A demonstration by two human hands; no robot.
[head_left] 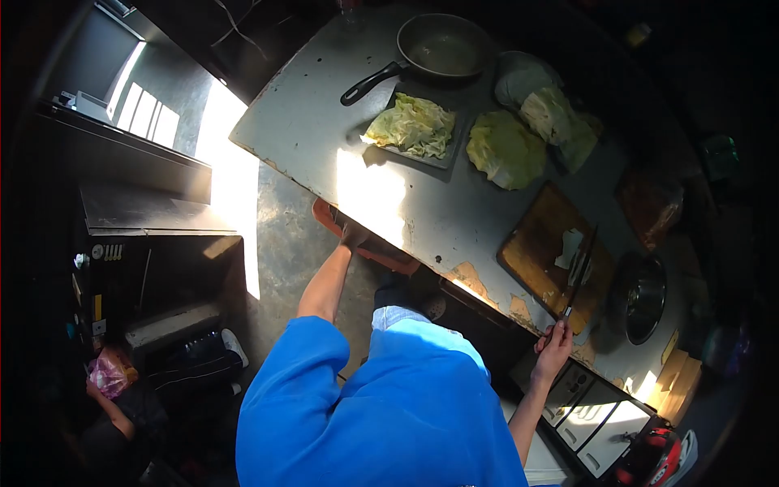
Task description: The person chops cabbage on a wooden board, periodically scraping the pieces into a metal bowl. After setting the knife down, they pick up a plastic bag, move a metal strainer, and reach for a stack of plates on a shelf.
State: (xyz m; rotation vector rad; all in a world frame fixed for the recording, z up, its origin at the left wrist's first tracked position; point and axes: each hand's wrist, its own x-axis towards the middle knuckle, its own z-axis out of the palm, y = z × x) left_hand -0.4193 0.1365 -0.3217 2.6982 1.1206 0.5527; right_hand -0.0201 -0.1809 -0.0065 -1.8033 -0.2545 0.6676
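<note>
My right hand (555, 347) is closed round the handle of a kitchen knife (578, 276), whose blade lies over the wooden cutting board (531, 243) near the table's front edge. A pale scrap of leaf (570, 247) sits on the board beside the blade. My left hand (353, 234) reaches down below the table edge, at an orange plastic container (398, 262); its fingers are too dark and small to make out. Chopped cabbage (418, 126) lies on a grey square tray (438, 159). To its right are loose cabbage leaves (505, 150) and more cabbage (550, 115).
A frying pan (445, 45) stands at the back of the table (300, 105). Right of the board is a metal bowl (639, 299). A white drawer unit (596, 430) is below at right. Another person's arm (112, 414) shows at lower left, by a pink plastic bag (109, 372).
</note>
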